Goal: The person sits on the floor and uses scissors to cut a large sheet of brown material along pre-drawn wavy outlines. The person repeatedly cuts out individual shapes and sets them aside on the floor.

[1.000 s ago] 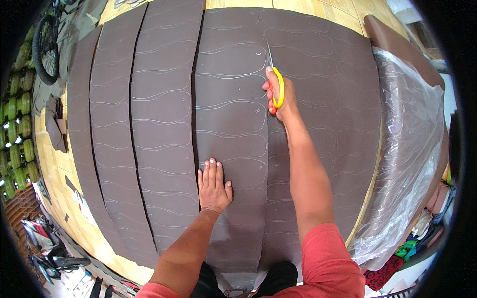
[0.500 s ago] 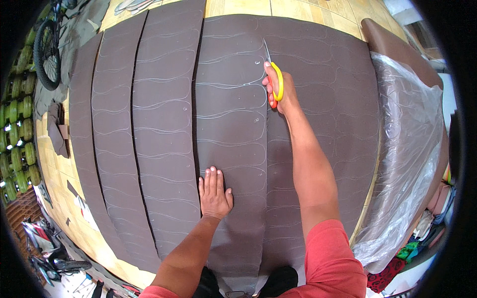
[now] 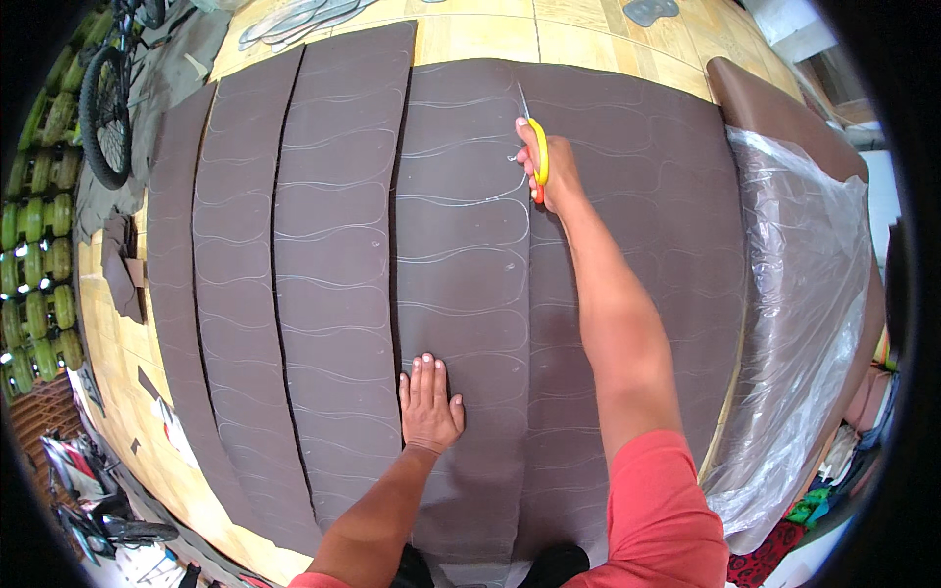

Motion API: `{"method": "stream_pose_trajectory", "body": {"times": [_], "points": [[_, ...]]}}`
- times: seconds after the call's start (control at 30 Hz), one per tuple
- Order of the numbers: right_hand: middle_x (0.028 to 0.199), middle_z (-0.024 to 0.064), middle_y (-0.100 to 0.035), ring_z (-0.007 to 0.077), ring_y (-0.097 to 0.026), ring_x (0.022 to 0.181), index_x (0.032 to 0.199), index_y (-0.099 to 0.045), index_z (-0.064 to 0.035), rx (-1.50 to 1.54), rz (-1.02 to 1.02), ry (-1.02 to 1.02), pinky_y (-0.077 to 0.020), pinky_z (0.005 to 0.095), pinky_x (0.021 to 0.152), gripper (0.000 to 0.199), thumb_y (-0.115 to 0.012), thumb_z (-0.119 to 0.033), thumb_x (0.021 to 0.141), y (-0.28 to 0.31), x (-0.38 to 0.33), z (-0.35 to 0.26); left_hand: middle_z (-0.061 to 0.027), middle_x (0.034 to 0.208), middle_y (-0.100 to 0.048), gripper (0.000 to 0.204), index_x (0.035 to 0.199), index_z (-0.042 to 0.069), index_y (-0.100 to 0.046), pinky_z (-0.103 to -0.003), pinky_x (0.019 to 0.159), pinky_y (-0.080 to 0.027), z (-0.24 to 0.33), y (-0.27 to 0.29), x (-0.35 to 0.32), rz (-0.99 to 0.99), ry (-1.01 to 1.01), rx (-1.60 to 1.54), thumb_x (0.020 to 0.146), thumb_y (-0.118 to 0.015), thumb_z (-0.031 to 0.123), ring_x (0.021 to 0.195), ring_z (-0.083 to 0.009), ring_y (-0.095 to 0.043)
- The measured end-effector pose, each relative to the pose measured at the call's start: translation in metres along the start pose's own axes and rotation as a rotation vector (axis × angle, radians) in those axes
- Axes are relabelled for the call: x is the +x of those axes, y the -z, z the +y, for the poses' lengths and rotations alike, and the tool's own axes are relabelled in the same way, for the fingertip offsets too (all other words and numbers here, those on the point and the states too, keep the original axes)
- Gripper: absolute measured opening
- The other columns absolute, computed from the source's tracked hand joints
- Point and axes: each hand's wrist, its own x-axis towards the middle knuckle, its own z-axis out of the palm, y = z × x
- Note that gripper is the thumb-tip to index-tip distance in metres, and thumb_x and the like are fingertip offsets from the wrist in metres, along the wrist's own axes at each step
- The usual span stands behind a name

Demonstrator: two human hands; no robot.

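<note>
My right hand (image 3: 561, 174) grips a pair of scissors (image 3: 539, 157) with yellow and red-orange handles. Their blades point away from me, close to the far edge of a dark brown sheet (image 3: 627, 294) marked with pale wavy outlines. A straight cut line runs along the sheet from near me up to the scissors. On the strip (image 3: 461, 284) left of that line, my left hand (image 3: 431, 410) lies flat, fingers stretched forward, near the strip's left edge. The blade tips are too thin to tell how far apart they are.
Several separated brown strips (image 3: 338, 245) lie side by side on the left. A brown roll (image 3: 774, 118), partly wrapped in clear plastic (image 3: 794, 323), lies along the right. Flat grey pieces (image 3: 294, 22) rest on the tiled floor (image 3: 480, 37) beyond. A bicycle wheel (image 3: 106, 118) stands far left.
The scissors have moved farther along the sheet, nearer its far edge. My left hand stays flat on the strip. The whole view has shifted slightly.
</note>
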Motion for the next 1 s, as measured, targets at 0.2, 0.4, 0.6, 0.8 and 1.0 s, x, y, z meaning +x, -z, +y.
{"method": "stream_pose_trajectory", "body": {"times": [0.2,0.4,0.6,0.8,1.0], "points": [[0.053,0.0013,-0.046,0.0124,-0.041,0.038,0.069,-0.057,-0.0016,0.007,-0.012,0.004,-0.0321,0.0299,0.036,0.060,-0.066,-0.058,0.087,-0.004,0.010,-0.004,-0.0236,0.157,-0.028,0.066,0.149,-0.004,-0.033,-0.057,0.120,-0.014,0.002,0.004,-0.003,-0.040,0.022,0.006,0.092,-0.048,0.027,0.149,-0.0389,-0.023],[0.054,0.0008,-0.046,0.0116,-0.041,0.038,0.075,-0.058,-0.0016,-0.001,-0.044,0.008,-0.0337,0.0301,0.036,0.058,-0.066,-0.058,0.087,-0.002,0.035,-0.013,-0.0223,0.158,-0.028,0.067,0.148,-0.004,-0.035,-0.057,0.120,-0.015,0.001,0.000,0.000,-0.009,0.017,0.000,0.092,-0.050,0.028,0.149,-0.0373,-0.023],[0.055,0.0003,-0.047,0.0111,-0.040,0.040,0.071,-0.058,-0.0049,-0.019,-0.011,0.009,-0.0331,0.0294,0.037,0.056,-0.068,-0.058,0.086,-0.015,0.049,-0.028,-0.0208,0.158,-0.029,0.066,0.149,-0.002,-0.034,-0.056,0.120,-0.017,-0.001,0.000,-0.004,0.033,0.006,0.003,0.093,-0.049,0.029,0.148,-0.0360,-0.025],[0.062,0.0026,-0.050,0.0127,-0.042,0.044,0.074,-0.057,-0.0033,-0.035,-0.004,0.047,-0.0368,0.0299,0.041,0.058,-0.067,-0.059,0.087,-0.019,0.062,-0.040,-0.0206,0.159,-0.028,0.066,0.149,-0.002,-0.034,-0.056,0.120,-0.016,0.003,0.007,0.000,0.005,0.016,-0.016,0.093,-0.048,0.030,0.149,-0.0356,-0.023],[0.058,0.0016,-0.047,0.0129,-0.043,0.041,0.075,-0.056,-0.0024,0.075,0.009,0.195,-0.0365,0.0287,0.038,0.060,-0.061,-0.060,0.090,0.007,0.032,-0.038,-0.0173,0.161,-0.024,0.066,0.152,0.000,-0.031,-0.053,0.121,-0.016,0.010,0.008,0.007,-0.011,0.028,0.001,0.095,-0.048,0.031,0.151,-0.0314,-0.020]]}}
